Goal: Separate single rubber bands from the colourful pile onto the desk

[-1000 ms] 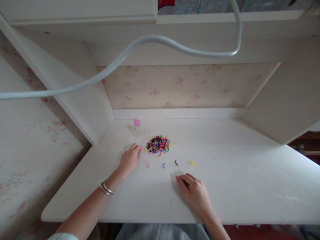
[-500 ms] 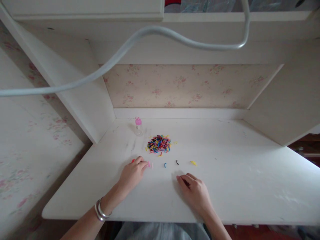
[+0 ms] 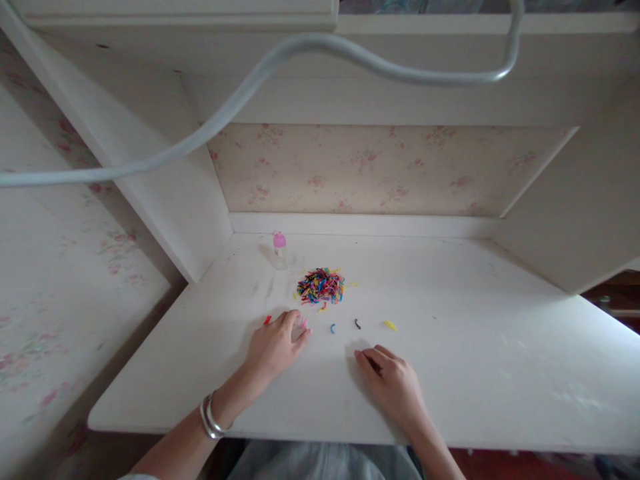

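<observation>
My left hand (image 3: 277, 341) rests on the white desk, thumb and forefinger apart around small pink rubber bands (image 3: 303, 323). By its knuckles lies a red rubber band (image 3: 267, 320). My right hand (image 3: 393, 380) lies nearer the desk's front edge with its fingers curled in; whether anything is inside is hidden. Between and beyond the hands are a blue rubber band (image 3: 333, 329), a black one (image 3: 357, 324) and a yellow bunch (image 3: 391, 325), in a loose row. Behind them sits a heap of mixed-colour rubber bands (image 3: 321, 286).
A small clear bottle with a pink cap (image 3: 279, 241) stands left of the heap, toward the back. A pale cable (image 3: 320, 43) crosses the upper view in front of the shelf. White side panels (image 3: 150, 153) and a back wall with floral paper (image 3: 370, 170) enclose the desk (image 3: 480, 380).
My left hand has shifted slightly right, and its thumb and forefinger have spread around the pink bands. My right hand stays put. The view has tilted a little.
</observation>
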`<state>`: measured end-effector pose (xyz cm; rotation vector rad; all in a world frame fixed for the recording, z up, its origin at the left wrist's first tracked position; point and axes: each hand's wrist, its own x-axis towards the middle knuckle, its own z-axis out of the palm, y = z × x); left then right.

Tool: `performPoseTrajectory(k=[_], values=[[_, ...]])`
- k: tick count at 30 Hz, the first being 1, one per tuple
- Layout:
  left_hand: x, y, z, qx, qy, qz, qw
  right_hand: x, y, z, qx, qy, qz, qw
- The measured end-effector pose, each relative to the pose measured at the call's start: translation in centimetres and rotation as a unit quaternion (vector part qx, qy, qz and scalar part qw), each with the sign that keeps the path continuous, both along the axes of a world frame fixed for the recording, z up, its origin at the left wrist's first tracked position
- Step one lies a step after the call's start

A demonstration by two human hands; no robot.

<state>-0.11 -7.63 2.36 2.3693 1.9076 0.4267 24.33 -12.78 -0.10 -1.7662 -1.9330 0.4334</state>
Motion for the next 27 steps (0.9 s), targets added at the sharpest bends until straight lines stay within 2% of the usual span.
performPoseTrajectory(k=[5,8,19,27], values=[[1.4,0.6,-0.1,-0.003,0.038,0.031,0.999,-0.1,0.0,0.1,0.004,0.008,-0.003,1.000],[1.7,0.9,-0.2,-0.003,0.036,0.029,0.999,0.0,0.0,0.2,0.005,0.008,-0.004,1.000],[1.5,0.8,-0.7,0.016,0.044,0.013,0.999,0.1,0.0,0.1,0.012,0.007,-0.002,1.000],[1.3,0.4,-0.7,0.020,0.042,0.046,0.998,0.1,0.0,-0.1,0.009,0.009,0.002,1.000]])
